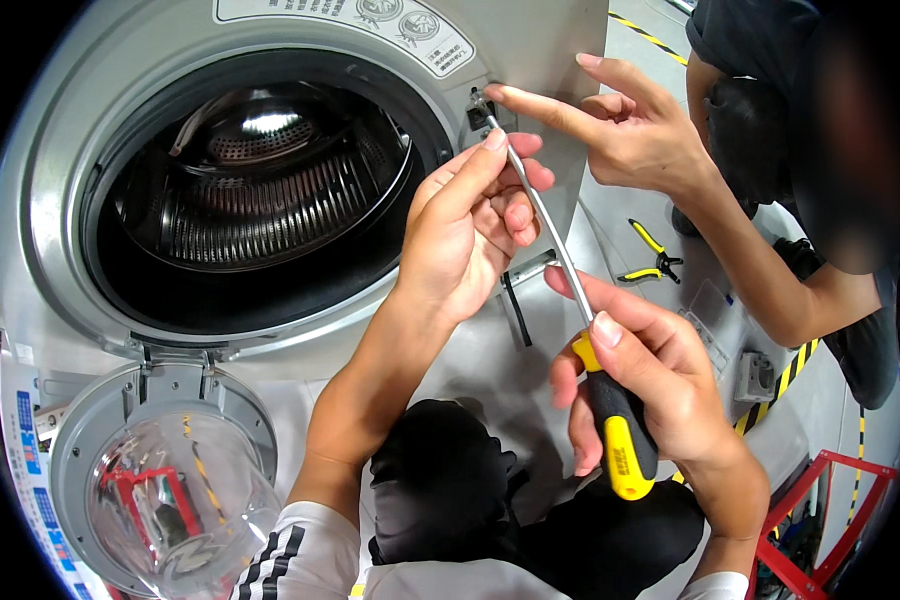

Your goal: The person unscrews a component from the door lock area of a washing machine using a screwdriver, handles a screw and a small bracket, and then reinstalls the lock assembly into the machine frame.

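A long screwdriver (625,455) with a yellow and black handle slants up toward a washing machine's front (555,160). My right hand (660,370) grips it where the handle meets the shaft. Near the tip, the thumb and fingers of my left hand (455,235) close around the metal shaft. The tip is at a small dark latch opening (478,113) right of the round door opening; whether it sits on a screw is too small to tell. Another person's hand (640,130) reaches in from the right, its index finger pointing at that spot.
The glass door (185,490) hangs open at lower left, below the drum (260,210). On the floor lie yellow-handled pliers (655,255), a clear plastic case (705,325) and a grey block-like part (755,377). A red metal frame (820,520) stands at lower right, near the other person.
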Available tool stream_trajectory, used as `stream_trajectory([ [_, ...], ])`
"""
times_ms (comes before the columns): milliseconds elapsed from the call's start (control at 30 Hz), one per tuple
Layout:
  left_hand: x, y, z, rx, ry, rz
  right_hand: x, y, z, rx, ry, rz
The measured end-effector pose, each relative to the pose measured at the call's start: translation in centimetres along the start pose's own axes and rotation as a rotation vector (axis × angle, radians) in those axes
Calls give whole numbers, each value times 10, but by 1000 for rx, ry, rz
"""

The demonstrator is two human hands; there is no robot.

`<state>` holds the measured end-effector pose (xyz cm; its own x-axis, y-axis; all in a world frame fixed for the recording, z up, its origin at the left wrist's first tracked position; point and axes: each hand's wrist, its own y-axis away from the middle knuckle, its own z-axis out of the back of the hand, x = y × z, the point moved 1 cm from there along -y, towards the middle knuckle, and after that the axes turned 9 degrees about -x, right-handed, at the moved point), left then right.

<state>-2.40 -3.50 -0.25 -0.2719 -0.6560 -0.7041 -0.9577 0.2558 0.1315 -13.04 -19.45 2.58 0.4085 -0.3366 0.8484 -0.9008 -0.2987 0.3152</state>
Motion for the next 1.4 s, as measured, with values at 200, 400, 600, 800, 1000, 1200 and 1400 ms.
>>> stream_trajectory([
  [200,-2,-1,3,10,-22,-7,-7,-2,-6,73,-207,-71],
  [400,-3,-2,2,-28,-84,-8,-17,-4,0,97,-293,-52],
  [600,-5,-2,4,18,-93,-23,-26,-7,-2,154,-323,-32],
  [800,-6,1,-4,-115,-172,-45,-28,-8,-6,174,-467,-68],
  [1000,-3,-2,-1,-163,-201,-98,-29,-7,-12,-76,-199,95],
  [1200,-2,-6,2,-179,-220,-106,-38,-15,-6,-60,-259,-38],
  [1400,2,-4,1,-176,-179,-99,-35,-15,-1,49,-419,-111],
])
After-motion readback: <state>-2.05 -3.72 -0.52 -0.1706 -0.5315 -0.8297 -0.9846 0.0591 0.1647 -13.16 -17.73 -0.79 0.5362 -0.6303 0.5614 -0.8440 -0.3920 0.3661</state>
